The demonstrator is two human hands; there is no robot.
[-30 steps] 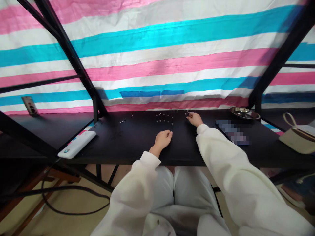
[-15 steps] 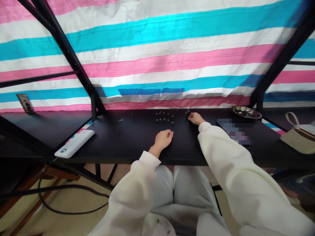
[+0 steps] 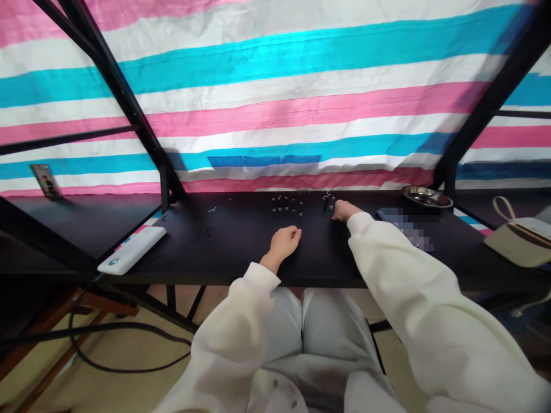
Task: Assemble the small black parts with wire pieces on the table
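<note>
My left hand [image 3: 284, 243] rests on the black tabletop with its fingers curled closed; what it holds, if anything, is hidden. Farther right and forward, my right hand [image 3: 341, 210] is low over the table, fingertips pressed together and pointing down. Whatever may be in that pinch is too small to make out. Just beyond those fingertips is a small dark piece with pale ends [image 3: 332, 203]. A row of several similar small pieces [image 3: 286, 204] lies left of it, beyond my left hand.
Thin white scraps [image 3: 212, 209] lie on the black table [image 3: 232, 246]. A white power bank [image 3: 131, 250] with a cable is at left. To the right are a blurred phone [image 3: 404, 229], a shiny metal dish [image 3: 427, 196] and a beige bag [image 3: 516, 241]. A striped sheet [image 3: 301, 109] hangs behind.
My right hand has shifted slightly toward me, and a small dark piece with pale ends now shows beyond its fingertips. My left hand keeps its place.
</note>
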